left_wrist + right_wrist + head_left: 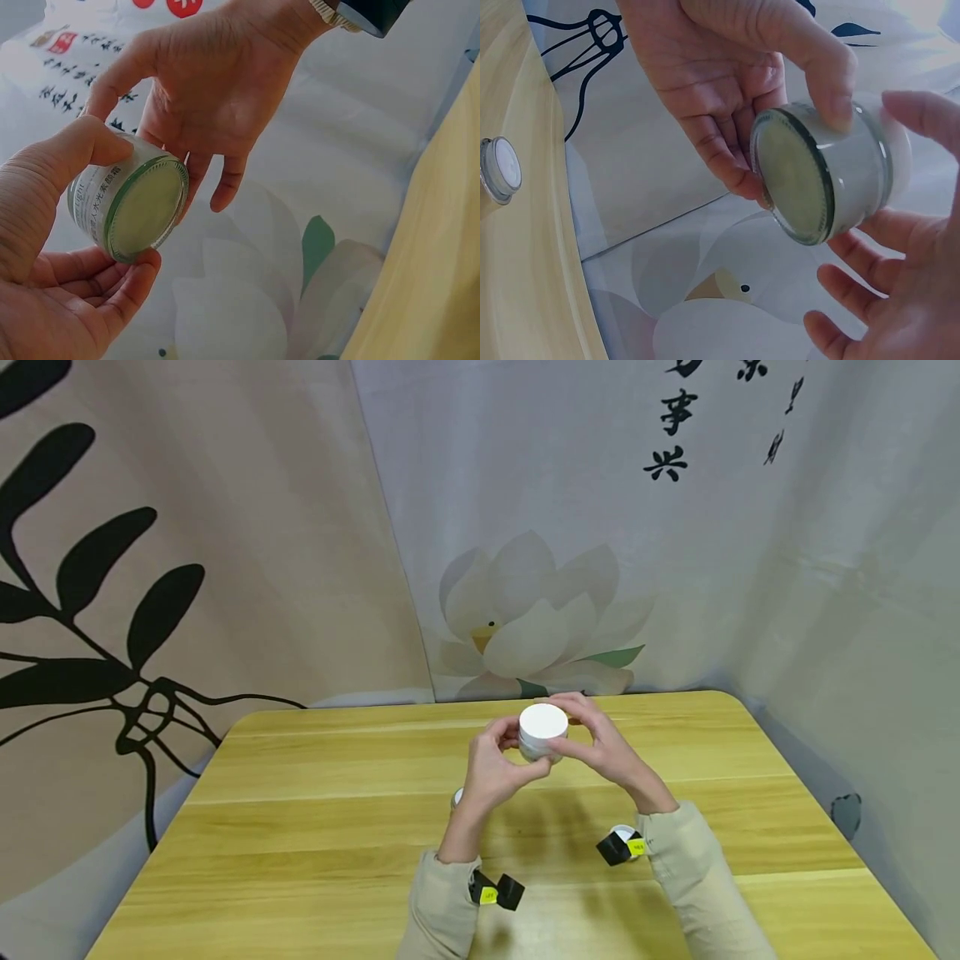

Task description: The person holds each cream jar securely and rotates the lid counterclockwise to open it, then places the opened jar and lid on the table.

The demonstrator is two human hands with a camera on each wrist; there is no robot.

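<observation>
A glass cream jar (536,747) with a round white lid (543,721) is held up over the table in the head view. My left hand (491,768) grips the jar's body, thumb on one side and fingers on the other. My right hand (603,747) has its thumb and index finger on either side of the lid, its other fingers spread apart. In the left wrist view, the jar's pale green base (148,210) faces the camera and printed writing runs round its side. The right wrist view shows the jar (802,176) tilted between both hands.
A second small jar (502,169) stands on the wooden table (337,827), mostly behind the left forearm in the head view. Another round white item (624,832) lies below the right wrist, partly covered by the black wrist camera (613,849). Printed curtains (525,460) hang behind the table.
</observation>
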